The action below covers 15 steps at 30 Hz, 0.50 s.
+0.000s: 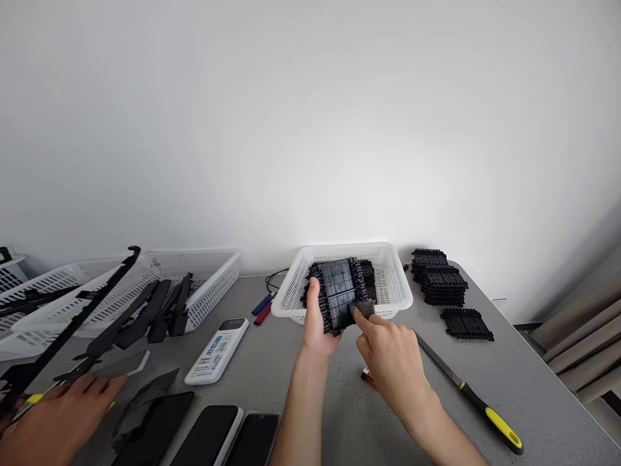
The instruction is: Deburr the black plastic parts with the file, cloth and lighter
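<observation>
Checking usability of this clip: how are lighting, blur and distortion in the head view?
Head view: even, soft light, with faint shadows under the white basket; wide-angle bending at the edges, so the table curves; a co-worker's hand at lower left is motion-blurred; left hand, right hand and the black ribbed part are sharp, though its dark detail is murky.

Plain white wall (pixel 310 116) behind the grey table (pixel 524 382), bare and evenly lit, brightest just above the table's far edge, greyer toward the upper corners. Soft shadow along the wall's foot, deepening to the right of the table. Matt grey tabletop with a rounded far right corner. Beyond that corner, low at the right edge of view, beige folds of what looks like a curtain (pixel 577 349); fabric not certain.
</observation>
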Each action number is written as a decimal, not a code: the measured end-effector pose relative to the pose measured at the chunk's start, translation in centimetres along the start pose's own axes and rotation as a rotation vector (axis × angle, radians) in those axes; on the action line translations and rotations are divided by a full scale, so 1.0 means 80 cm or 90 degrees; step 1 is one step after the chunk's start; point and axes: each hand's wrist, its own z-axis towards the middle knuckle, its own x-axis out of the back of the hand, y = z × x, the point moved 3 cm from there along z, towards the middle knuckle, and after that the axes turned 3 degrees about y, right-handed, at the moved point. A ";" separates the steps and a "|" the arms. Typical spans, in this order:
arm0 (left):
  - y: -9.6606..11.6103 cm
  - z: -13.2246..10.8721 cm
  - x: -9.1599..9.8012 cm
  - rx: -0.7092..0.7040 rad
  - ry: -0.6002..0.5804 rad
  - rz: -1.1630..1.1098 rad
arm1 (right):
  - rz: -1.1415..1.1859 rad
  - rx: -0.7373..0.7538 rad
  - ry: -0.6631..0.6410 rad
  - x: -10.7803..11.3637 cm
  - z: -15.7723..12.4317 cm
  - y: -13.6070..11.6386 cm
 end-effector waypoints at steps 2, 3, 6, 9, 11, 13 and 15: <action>0.004 0.000 0.003 -0.003 0.007 0.001 | 0.017 0.007 0.013 0.000 0.000 -0.001; 0.005 0.000 0.005 -0.004 0.009 0.003 | 0.030 0.008 0.022 0.000 0.000 -0.002; 0.003 -0.002 0.008 0.006 -0.012 0.006 | 0.084 0.001 0.061 0.004 0.002 0.002; 0.001 -0.002 0.012 0.010 -0.039 -0.002 | 0.147 -0.025 0.122 0.015 0.001 0.011; 0.000 0.001 0.018 0.010 -0.032 0.005 | 0.203 -0.040 0.195 0.025 -0.002 0.018; -0.002 0.004 0.025 0.027 -0.024 0.025 | 0.262 -0.037 0.282 0.035 -0.005 0.024; -0.005 0.004 0.027 0.055 -0.036 0.046 | 0.294 -0.023 0.340 0.038 -0.005 0.026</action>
